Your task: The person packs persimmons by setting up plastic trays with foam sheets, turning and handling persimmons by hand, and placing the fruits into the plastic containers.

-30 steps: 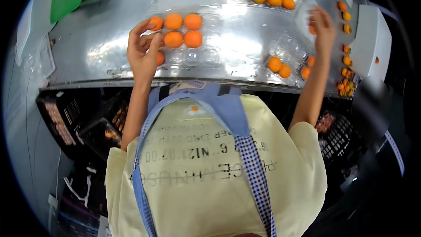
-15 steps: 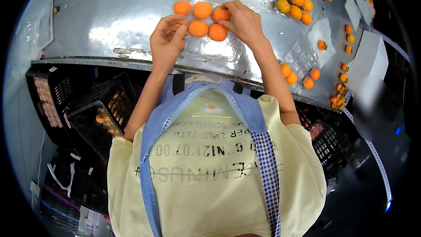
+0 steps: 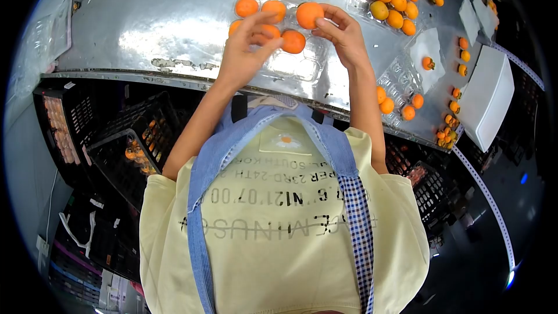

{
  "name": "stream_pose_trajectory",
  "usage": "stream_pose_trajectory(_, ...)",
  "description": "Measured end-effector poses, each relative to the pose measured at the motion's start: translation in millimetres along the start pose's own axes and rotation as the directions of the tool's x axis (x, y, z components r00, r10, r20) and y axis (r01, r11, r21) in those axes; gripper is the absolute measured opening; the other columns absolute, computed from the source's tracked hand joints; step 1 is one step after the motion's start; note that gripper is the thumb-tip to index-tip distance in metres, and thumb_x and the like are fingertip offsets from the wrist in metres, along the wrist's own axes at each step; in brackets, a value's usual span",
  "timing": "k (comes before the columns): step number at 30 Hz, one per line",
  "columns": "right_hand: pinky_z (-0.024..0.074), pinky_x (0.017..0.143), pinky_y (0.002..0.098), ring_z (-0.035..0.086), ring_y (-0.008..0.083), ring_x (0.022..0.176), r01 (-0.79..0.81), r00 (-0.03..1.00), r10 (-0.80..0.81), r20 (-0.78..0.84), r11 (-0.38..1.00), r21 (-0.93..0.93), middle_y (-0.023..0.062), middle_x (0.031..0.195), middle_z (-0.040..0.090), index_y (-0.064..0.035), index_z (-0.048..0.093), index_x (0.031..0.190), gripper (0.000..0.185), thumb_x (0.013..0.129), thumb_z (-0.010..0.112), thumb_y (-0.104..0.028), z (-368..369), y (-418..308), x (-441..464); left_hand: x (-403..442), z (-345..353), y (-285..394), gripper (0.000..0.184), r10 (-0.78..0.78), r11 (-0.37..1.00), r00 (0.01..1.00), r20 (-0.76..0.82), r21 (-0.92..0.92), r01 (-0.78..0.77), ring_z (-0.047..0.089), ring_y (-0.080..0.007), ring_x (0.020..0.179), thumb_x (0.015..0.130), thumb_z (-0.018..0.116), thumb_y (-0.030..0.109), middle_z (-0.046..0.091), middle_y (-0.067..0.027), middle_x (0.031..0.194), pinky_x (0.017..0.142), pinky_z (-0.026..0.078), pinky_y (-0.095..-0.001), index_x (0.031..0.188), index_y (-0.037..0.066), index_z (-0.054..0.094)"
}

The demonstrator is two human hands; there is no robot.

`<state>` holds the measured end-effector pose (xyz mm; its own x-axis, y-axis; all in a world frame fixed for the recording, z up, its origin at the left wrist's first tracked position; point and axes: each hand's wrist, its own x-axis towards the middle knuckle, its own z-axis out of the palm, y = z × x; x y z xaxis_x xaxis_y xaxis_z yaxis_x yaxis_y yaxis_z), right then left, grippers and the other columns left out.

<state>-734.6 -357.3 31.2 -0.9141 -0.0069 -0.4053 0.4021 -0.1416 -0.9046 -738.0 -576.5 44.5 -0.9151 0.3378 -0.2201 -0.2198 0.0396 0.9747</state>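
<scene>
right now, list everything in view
table: one, silver, under the fruit
centre tray: one, clear, mid-table
tray fruit: at least five, orange, centre tray
held fruit: one, orange, right hand
right tray: one, clear, near right
right fruit: four, orange, right tray
far fruit: at least ten, orange and yellow, table's upper right
sheet: one, white, table's right side
sheet fruit: one, orange, on sheet
edge fruit: several, orange, table's right end
box: one, white, right end
crates: several, black, below table, both sides
shirt: one, pale yellow, on the person
apron: one, blue, over shirt
left hand: one, bare, over centre tray
right hand: one, bare, at held fruit
</scene>
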Motion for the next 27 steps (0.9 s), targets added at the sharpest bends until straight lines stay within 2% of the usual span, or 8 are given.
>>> stream_pose_trajectory(3,0.0509,0.082,0.0355,0.06,0.0229,0.097,-0.093,0.985,0.022,0.17,0.901,0.424,0.0155,0.109,0.059,0.0058,0.049,0.118,0.043,0.084,0.062,-0.018,8,-7,-23,4,17,26,0.059,0.189,0.975,0.977,0.101,0.102,-0.199,0.054,-0.0155,0.103,0.074,0.071,0.006,0.053,-0.0075,0.12,0.083,0.046,-0.0268,0.127,0.005,0.045)
stream_pose_trajectory(6,0.0508,0.083,0.0361,0.059,0.0237,0.099,-0.147,0.978,0.028,0.208,0.8,0.581,0.0159,0.11,0.058,0.0054,0.049,0.119,0.043,0.084,0.062,-0.018,25,-15,-39,5,24,34,0.063,0.22,0.975,0.964,0.153,0.007,-0.223,0.054,-0.0181,0.105,0.07,0.074,0.007,0.054,-0.0084,0.12,0.086,0.046,-0.03,0.126,0.006,0.046)
stream_pose_trajectory(10,0.0503,0.083,0.0342,0.058,0.0233,0.101,0.058,0.99,-0.085,0.109,0.971,0.231,0.0172,0.111,0.057,0.0042,0.048,0.12,0.048,0.082,0.065,-0.019,28,-31,-47,3,23,41,0.054,0.258,0.95,0.961,0.098,0.155,-0.271,0.054,-0.0205,0.098,0.07,0.076,0.013,0.057,-0.0059,0.111,0.085,0.044,-0.0312,0.119,0.008,0.053)
stream_pose_trajectory(13,0.0499,0.084,0.0336,0.058,0.0227,0.101,0.1,0.99,-0.106,0.096,0.993,0.068,0.0176,0.11,0.058,0.0039,0.048,0.12,0.051,0.079,0.069,-0.016,35,-42,-52,1,21,47,0.052,0.314,0.906,0.943,0.109,0.263,-0.332,0.054,-0.0229,0.098,0.069,0.076,0.013,0.058,-0.0071,0.109,0.085,0.044,-0.0321,0.116,0.008,0.055)
stream_pose_trajectory(18,0.0493,0.085,0.0327,0.059,0.0223,0.099,0.09,0.994,-0.095,0.06,0.992,0.085,0.0171,0.108,0.059,0.005,0.05,0.118,0.05,0.077,0.071,-0.013,38,-39,-50,1,21,48,0.05,0.39,0.862,0.913,0.117,0.302,-0.407,0.055,-0.0244,0.095,0.068,0.076,0.013,0.058,-0.008,0.107,0.083,0.044,-0.0332,0.113,0.008,0.057)
stream_pose_trajectory(22,0.0505,0.082,0.0318,0.061,0.0213,0.095,0.068,0.993,-0.08,0.084,0.988,0.136,0.0161,0.105,0.06,0.0065,0.052,0.115,0.043,0.082,0.065,-0.018,36,-33,-50,-2,20,51,0.053,0.354,0.875,0.928,0.117,0.309,-0.372,0.055,-0.0213,0.094,0.067,0.077,0.016,0.058,-0.0068,0.103,0.08,0.045,-0.0324,0.115,0.009,0.055)
stream_pose_trajectory(24,0.0513,0.079,0.0313,0.062,0.0204,0.091,-0.017,0.992,-0.013,0.123,0.971,0.237,0.0157,0.102,0.061,0.0071,0.053,0.113,0.041,0.085,0.062,-0.021,33,-32,-50,-4,20,54,0.055,0.272,0.915,0.956,0.112,0.276,-0.293,0.055,-0.0194,0.093,0.067,0.078,0.018,0.058,-0.0059,0.102,0.079,0.045,-0.0315,0.117,0.01,0.055)
stream_pose_trajectory(27,0.0521,0.076,0.0306,0.062,0.0193,0.085,-0.139,0.977,0.074,0.201,0.934,0.329,0.0151,0.099,0.061,0.008,0.054,0.111,0.041,0.087,0.057,-0.025,26,-31,-51,-2,18,47,0.058,0.295,0.914,0.942,0.161,0.24,-0.328,0.055,-0.0169,0.091,0.067,0.078,0.022,0.057,-0.0056,0.102,0.077,0.045,-0.03,0.118,0.009,0.054)
